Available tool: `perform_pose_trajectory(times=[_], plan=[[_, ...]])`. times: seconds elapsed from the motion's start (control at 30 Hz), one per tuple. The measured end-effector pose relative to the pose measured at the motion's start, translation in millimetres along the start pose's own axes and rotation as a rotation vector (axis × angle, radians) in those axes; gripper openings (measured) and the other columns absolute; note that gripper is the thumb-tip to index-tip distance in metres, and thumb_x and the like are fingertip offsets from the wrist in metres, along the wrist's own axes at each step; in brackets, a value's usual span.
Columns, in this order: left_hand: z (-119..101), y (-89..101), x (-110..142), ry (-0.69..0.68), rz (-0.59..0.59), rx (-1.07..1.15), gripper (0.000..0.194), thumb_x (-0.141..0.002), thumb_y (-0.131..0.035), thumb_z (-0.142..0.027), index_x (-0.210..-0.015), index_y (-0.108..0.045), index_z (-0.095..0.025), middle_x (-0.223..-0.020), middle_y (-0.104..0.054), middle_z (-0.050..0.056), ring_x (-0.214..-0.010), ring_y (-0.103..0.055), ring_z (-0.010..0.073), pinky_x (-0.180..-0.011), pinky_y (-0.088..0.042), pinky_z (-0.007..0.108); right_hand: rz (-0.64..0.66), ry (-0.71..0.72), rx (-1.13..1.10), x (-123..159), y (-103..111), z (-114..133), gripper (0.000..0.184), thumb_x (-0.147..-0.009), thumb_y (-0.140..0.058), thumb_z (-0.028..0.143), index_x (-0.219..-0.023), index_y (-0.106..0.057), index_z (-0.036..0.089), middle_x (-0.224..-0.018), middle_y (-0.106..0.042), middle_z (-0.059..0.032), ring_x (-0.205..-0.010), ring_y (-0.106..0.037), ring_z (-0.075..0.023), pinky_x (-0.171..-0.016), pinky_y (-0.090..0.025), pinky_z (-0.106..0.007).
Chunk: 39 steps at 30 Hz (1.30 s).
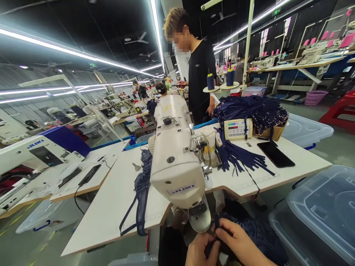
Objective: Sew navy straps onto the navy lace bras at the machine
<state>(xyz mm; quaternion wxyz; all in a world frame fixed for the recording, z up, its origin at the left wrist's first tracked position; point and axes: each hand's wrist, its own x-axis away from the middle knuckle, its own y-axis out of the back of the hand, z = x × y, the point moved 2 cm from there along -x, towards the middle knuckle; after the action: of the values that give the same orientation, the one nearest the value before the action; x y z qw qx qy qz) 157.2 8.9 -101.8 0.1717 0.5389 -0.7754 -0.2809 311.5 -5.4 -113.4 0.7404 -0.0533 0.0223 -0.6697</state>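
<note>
My left hand [201, 249] and my right hand [235, 236] meet low in front of the sewing machine head [173, 162]. Both are closed, their fingertips pinching a narrow navy strap [216, 220] between them. Just above my left hand, the machine's rounded metal end [200, 218] nearly meets the fingers. A heap of dark navy fabric [259, 236] lies below and right of my right hand, partly behind the wrist. On the table left of the machine, gathered navy straps [142, 199] hang over the edge.
The white table [108, 218] carries a pile of navy straps [249, 109], a control box [237, 129] and a phone [276, 154]. Clear plastic bins [324, 203] stand at the right. A person in a black shirt [202, 74] stands behind the machine. Another sewing machine [41, 155] is at left.
</note>
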Motion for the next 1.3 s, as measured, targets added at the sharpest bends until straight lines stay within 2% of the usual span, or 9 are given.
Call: perform_pose_trajectory(times=[0.1,0.23,0.43,0.53,0.67,0.87,1.07,1.2,1.3], plan=[[-24.1,12.0,5.8,0.015,-0.006,-0.01,0.018,-0.086,-0.055,-0.03,-0.083,-0.071,-0.022,-0.085,-0.073,0.004,-0.079,-0.068,0.0189,-0.073,-0.052,0.028,0.078,-0.025,-0.009,5.9,3.0,19.4,0.038,-0.077,-0.068,0.053,-0.09,-0.066,0.017,-0.086,-0.065,-0.0041,-0.083,-0.059,-0.0196,-0.078,-0.046,-0.031],[-43.8,23.0,8.4,0.061,0.081,0.098,0.012,-0.084,-0.061,-0.027,-0.083,-0.07,-0.018,-0.081,-0.072,0.002,-0.074,-0.065,0.0156,-0.069,-0.049,0.026,0.003,-0.125,-0.085,8.9,5.8,30.7,0.032,-0.082,-0.065,0.049,-0.086,-0.067,0.018,-0.085,-0.065,-0.0018,-0.083,-0.059,-0.0161,-0.083,-0.045,-0.03],[-52.8,33.5,14.5,0.023,0.114,0.168,0.012,-0.085,-0.063,-0.028,-0.084,-0.069,-0.017,-0.077,-0.068,0.0,-0.069,-0.06,0.0118,-0.063,-0.046,0.022,-0.026,-0.225,-0.089,14.5,3.0,34.5,0.036,-0.084,-0.062,0.052,-0.092,-0.067,0.017,-0.076,-0.063,0.0002,-0.068,-0.057,-0.0124,-0.066,-0.047,-0.025],[-53.6,37.1,18.1,-0.063,0.056,0.08,0.009,-0.086,-0.063,-0.025,-0.083,-0.068,-0.018,-0.075,-0.066,-0.001,-0.068,-0.059,0.0111,-0.063,-0.045,0.021,0.032,-0.173,-0.054,16.3,3.1,41.4,0.035,-0.084,-0.063,0.052,-0.094,-0.067,0.018,-0.08,-0.064,-0.0011,-0.073,-0.059,-0.0134,-0.068,-0.049,-0.025],[-50.8,37.3,21.5,-0.206,-0.035,-0.089,0.011,-0.09,-0.058,-0.025,-0.087,-0.067,-0.018,-0.073,-0.063,0.0,-0.066,-0.058,0.0108,-0.058,-0.043,0.021,0.121,-0.1,0.007,16.6,2.7,46.2,0.033,-0.075,-0.073,0.047,-0.093,-0.065,0.021,-0.083,-0.065,-0.0009,-0.075,-0.06,-0.0148,-0.07,-0.051,-0.028],[-55.5,37.6,26.5,-0.434,-0.181,-0.457,0.021,-0.097,-0.047,-0.027,-0.093,-0.065,-0.017,-0.073,-0.062,0.002,-0.065,-0.057,0.0135,-0.058,-0.042,0.026,-0.024,0.149,0.186,20.1,2.4,42.2,0.023,-0.079,-0.071,0.045,-0.077,-0.068,0.022,-0.089,-0.067,-0.0048,-0.088,-0.062,-0.0197,-0.083,-0.051,-0.036],[-64.5,41.6,31.7,-0.534,-0.245,-0.608,0.017,-0.096,-0.051,-0.023,-0.106,-0.061,-0.015,-0.071,-0.061,0.001,-0.062,-0.054,0.0139,-0.056,-0.039,0.029,-0.069,0.349,0.195,29.9,0.5,28.7,0.009,-0.085,-0.067,0.033,-0.08,-0.07,0.026,-0.09,-0.07,-0.0043,-0.085,-0.065,-0.0194,-0.08,-0.052,-0.037],[-64.3,41.7,32.7,-0.545,-0.248,-0.635,0.018,-0.096,-0.05,-0.022,-0.109,-0.06,-0.014,-0.072,-0.06,0.001,-0.062,-0.054,0.0134,-0.057,-0.039,0.029,-0.096,0.346,0.208,30.2,0.4,25.3,0.011,-0.085,-0.066,0.035,-0.079,-0.07,0.026,-0.088,-0.071,-0.0049,-0.084,-0.066,-0.0204,-0.079,-0.053,-0.039],[-63.2,40.7,31.5,-0.522,-0.227,-0.617,0.017,-0.097,-0.048,-0.024,-0.103,-0.062,-0.016,-0.07,-0.06,0.001,-0.063,-0.055,0.0132,-0.058,-0.038,0.029,-0.077,0.294,0.227,28.9,0.6,32.2,0.016,-0.086,-0.065,0.037,-0.077,-0.068,0.025,-0.085,-0.071,-0.0047,-0.083,-0.066,-0.0204,-0.078,-0.053,-0.037]])
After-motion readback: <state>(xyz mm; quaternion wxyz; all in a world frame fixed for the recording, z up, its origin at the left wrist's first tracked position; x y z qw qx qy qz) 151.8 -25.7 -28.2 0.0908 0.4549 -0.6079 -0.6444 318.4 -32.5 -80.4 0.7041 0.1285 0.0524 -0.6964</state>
